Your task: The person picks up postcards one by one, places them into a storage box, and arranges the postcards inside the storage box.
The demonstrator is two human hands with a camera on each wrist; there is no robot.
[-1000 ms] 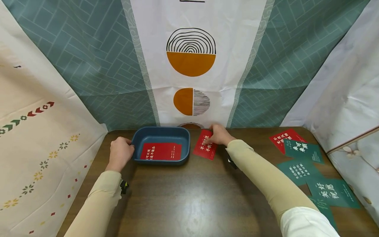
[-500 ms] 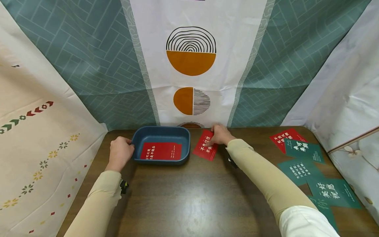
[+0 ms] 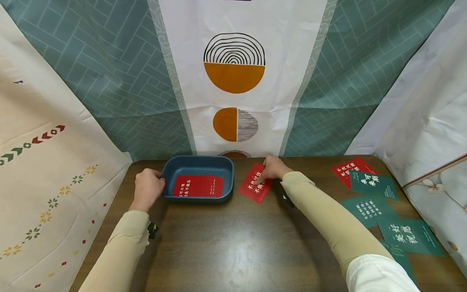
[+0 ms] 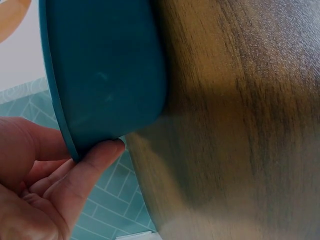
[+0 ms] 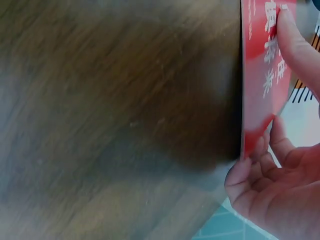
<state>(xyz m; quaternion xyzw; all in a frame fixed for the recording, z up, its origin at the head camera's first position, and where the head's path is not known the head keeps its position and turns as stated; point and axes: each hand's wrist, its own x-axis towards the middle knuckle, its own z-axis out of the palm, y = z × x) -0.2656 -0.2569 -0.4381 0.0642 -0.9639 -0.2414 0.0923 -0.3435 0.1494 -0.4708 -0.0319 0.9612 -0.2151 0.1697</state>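
A blue rectangular tray (image 3: 197, 166) stands at the back left of the table. My left hand (image 3: 148, 187) pinches its left rim, with thumb and fingers on either side of the wall in the left wrist view (image 4: 105, 65). Inside the tray lies a red card with white writing (image 3: 198, 186). Right of the tray, my right hand (image 3: 273, 170) holds a second red card (image 3: 255, 190) by its edges. In the right wrist view, one digit lies over the face of this card (image 5: 254, 85) while other fingertips touch its edge. Whether the card touches the table is unclear.
Along the table's right side lie a red card (image 3: 344, 172) and several green cards (image 3: 408, 237), partly overlapping. A patterned cloth (image 3: 235, 81) hangs right behind the brown table (image 3: 233, 243), and more cloths hang at both sides.
The red card under my right hand has turned and shifted slightly toward the front. My right hand has moved a little forward and right with it. The left hand and tray stay put.
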